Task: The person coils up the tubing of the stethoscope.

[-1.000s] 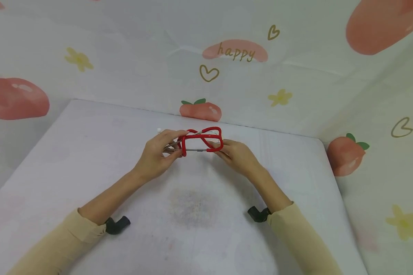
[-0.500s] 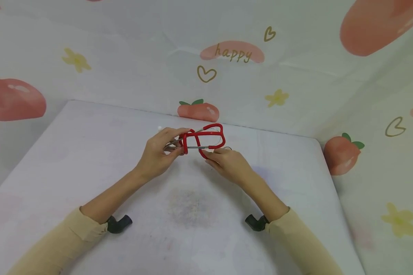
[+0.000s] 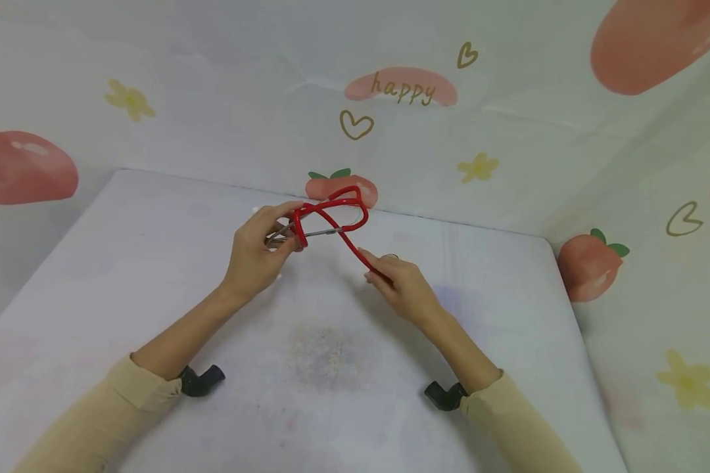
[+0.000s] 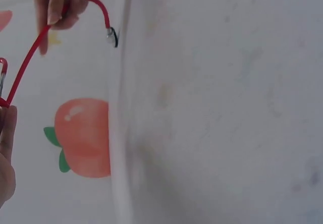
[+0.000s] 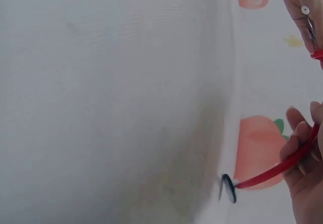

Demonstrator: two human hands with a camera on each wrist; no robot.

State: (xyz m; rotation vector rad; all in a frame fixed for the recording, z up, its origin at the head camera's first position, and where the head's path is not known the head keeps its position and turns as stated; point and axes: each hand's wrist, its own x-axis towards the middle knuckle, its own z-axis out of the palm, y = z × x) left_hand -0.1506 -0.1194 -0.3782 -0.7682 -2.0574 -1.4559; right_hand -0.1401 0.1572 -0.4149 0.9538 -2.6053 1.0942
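A stethoscope with red tubing (image 3: 353, 247) and metal ear tubes (image 3: 319, 232) is held up between both hands, over the far part of the table. My left hand (image 3: 254, 249) grips the ear tubes and the wrapped coils of tubing, which form loops to its right. From the coils a straight length runs down to my right hand (image 3: 411, 289), which pinches it between thumb and fingers. Past the right hand, the round chest piece (image 5: 228, 188) hangs at the tubing's end in the right wrist view. One white ear tip (image 5: 305, 10) shows by the left hand there.
A white-covered table (image 3: 331, 407) with a grey smudge lies below the hands. Behind it hangs a pale backdrop (image 3: 260, 131) printed with peaches, hearts and flowers. Black curved pieces (image 3: 204, 381) stick out at both sleeve cuffs.
My right hand has moved down and to the right, drawing a length of tubing out from the coils. The left hand has risen a little leftward with the bundle.
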